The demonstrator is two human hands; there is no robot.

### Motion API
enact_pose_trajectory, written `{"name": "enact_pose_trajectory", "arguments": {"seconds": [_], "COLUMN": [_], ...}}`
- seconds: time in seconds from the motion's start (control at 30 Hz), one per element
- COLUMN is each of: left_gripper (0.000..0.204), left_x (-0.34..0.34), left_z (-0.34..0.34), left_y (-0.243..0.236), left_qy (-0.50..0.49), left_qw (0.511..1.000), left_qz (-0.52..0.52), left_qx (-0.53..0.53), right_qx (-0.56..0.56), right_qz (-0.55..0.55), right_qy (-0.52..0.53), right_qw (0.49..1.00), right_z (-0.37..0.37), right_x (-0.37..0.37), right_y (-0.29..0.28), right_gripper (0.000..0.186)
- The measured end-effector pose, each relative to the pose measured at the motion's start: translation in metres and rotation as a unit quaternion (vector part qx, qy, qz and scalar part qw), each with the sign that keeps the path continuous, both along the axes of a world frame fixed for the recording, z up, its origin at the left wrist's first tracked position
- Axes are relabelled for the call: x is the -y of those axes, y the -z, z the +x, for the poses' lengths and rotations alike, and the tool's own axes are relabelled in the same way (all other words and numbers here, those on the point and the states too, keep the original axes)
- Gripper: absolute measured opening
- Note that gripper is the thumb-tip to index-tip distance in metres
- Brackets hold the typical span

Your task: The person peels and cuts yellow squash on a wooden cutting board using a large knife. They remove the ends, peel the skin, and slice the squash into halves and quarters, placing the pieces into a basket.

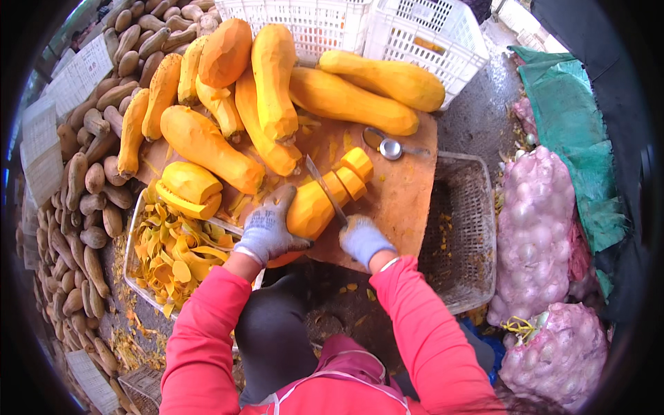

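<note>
On an orange-stained board (pixel 404 197) lies a peeled orange squash (pixel 310 213), partly sliced at its far end. My left hand (pixel 266 225), in a grey-white glove, grips its near left side with the fingers curled over it. A knife (pixel 324 185) stands with its blade across the squash, and my gloved right hand (pixel 365 238) is closed round its handle, which is mostly hidden. Beyond the blade are thick squash pieces (pixel 357 163) close together. Further off on the board, whole peeled squashes (pixel 211 149) are heaped, with a split squash (pixel 190 187) at the left.
A round silver thing (pixel 390 149) with a strap-like part lies near the board's right edge. Below left is a crate of peelings (pixel 181 259); at right, a dark crate (pixel 462 304). White crates (pixel 443 41), unpeeled squashes (pixel 93 200) and net sacks of onion-like bulbs (pixel 532 228) stand around.
</note>
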State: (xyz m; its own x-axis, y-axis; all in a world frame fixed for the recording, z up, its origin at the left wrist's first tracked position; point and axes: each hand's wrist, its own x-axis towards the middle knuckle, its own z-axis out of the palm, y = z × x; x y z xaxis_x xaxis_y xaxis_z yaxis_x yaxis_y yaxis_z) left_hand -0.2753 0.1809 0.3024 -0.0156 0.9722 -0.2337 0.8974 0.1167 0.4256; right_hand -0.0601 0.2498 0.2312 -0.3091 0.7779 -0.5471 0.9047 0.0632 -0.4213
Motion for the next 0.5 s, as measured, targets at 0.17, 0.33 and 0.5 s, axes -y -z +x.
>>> {"name": "enact_pose_trajectory", "arguments": {"seconds": [0.17, 0.33, 0.5], "left_gripper": [0.12, 0.117, 0.12], "left_x": [-0.006, 0.001, -0.005], "left_z": [0.0, 0.007, 0.001], "left_y": [-0.002, -0.006, -0.002], "left_qy": [-0.023, 0.042, 0.037], "left_qw": [0.999, 0.998, 0.999], "left_qz": [-0.041, 0.036, -0.007], "left_qx": [0.001, -0.029, -0.03], "right_qx": [0.067, 0.009, 0.047], "right_qz": [-0.044, -0.034, -0.085], "right_qy": [-0.045, 0.084, 0.032], "right_qw": [0.996, 0.996, 0.995], "right_z": [-0.013, -0.006, -0.014], "right_x": [-0.023, 0.02, -0.003], "right_y": [-0.027, -0.027, -0.023], "right_gripper": [0.028, 0.032, 0.028]}}
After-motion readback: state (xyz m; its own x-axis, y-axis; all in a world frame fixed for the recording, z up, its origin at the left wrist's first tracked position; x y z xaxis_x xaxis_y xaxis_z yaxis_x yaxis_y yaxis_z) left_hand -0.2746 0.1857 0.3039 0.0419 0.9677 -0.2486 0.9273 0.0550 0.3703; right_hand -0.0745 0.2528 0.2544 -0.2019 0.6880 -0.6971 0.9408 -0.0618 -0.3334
